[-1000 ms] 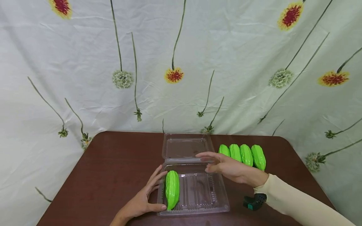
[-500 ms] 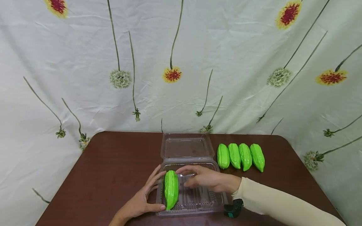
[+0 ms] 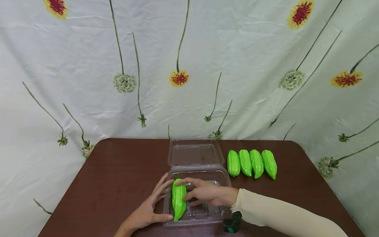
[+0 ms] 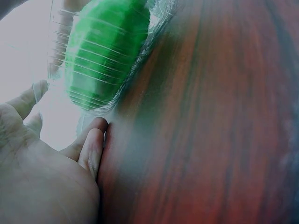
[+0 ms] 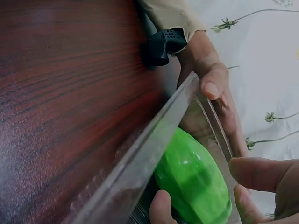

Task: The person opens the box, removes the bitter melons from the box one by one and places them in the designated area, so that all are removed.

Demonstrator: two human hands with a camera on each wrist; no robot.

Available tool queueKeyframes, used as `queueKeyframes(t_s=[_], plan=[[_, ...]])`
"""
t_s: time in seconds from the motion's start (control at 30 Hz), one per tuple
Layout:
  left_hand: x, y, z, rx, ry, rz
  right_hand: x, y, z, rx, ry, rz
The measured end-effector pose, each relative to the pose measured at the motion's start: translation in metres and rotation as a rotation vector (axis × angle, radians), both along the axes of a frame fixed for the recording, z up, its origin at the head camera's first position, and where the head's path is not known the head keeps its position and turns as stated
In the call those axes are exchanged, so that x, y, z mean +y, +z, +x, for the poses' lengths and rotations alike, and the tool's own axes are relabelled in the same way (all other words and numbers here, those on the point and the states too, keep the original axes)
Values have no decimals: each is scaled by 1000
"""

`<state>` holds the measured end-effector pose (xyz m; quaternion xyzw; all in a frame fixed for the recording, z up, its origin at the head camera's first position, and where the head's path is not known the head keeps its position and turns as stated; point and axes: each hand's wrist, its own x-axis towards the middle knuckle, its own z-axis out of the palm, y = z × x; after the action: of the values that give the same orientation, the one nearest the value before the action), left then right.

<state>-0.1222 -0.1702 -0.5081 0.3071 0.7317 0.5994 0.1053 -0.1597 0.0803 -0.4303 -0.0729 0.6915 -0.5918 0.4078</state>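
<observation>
A bright green bitter melon point(image 3: 178, 205), ridged and glossy, lies lengthwise along the left side of a clear plastic clamshell box point(image 3: 207, 215). The box's hinged lid point(image 3: 195, 154) is folded back toward the wall. My left hand point(image 3: 145, 209) steadies the box's left side, its fingers straight and spread, its thumb at the front corner. My right hand point(image 3: 207, 193) reaches over the box. In the right wrist view its thumb point(image 5: 161, 207) is on one side of the bitter melon point(image 5: 194, 177) and its fingers on the other.
Several more green bitter melons point(image 3: 251, 164) lie in a row right of the lid on the dark red-brown table point(image 3: 124, 168). A white cloth with printed flowers point(image 3: 251, 59) hangs behind the table. A black device point(image 3: 232, 223) sits on the right wrist.
My right hand has moved left across the box to the bitter melon inside, uncovering the row of bitter melons at the right. The left hand stays at the box's left side.
</observation>
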Motion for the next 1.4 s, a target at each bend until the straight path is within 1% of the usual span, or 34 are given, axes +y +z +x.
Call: queueKeyframes(t_s=[0.13, 0.17, 0.3, 0.37, 0.43, 0.53, 0.63, 0.73, 0.87, 1.0, 1.17, 1.27, 1.4], plan=[[0, -2, -1, 18, -10, 3, -6, -5, 1, -4, -1, -7], [0, -3, -1, 8, -10, 7, -8, -6, 1, -3, -1, -7], [-1, -3, -1, 10, -7, -5, -12, -10, 2, -5, -15, -5], [-1, -2, -1, -10, -3, -9, -14, -10, 2, -4, -21, -8], [-1, -2, -1, -13, -1, -16, -16, -10, 2, 0, -31, -8], [0, -2, -1, 0, -5, -16, -17, -11, 2, 9, -48, -3], [0, -2, -2, 41, -12, -11, -15, -10, 2, 7, -70, -3], [1, -2, -1, 57, -7, -10, -11, -9, 2, 9, -82, -17], [0, -1, -1, 42, -2, -7, -2, -5, 0, 23, -69, -27], [0, 0, -1, 25, -6, -2, 11, 4, -1, 39, -44, -13], [0, 0, -1, 44, -12, -6, 33, 15, -4, 68, -24, -11], [1, 0, -1, 63, -16, -8, 49, 20, -10, 94, -29, -20], [1, 0, -1, 76, -22, -5, 75, 31, -20, 155, -69, -13]])
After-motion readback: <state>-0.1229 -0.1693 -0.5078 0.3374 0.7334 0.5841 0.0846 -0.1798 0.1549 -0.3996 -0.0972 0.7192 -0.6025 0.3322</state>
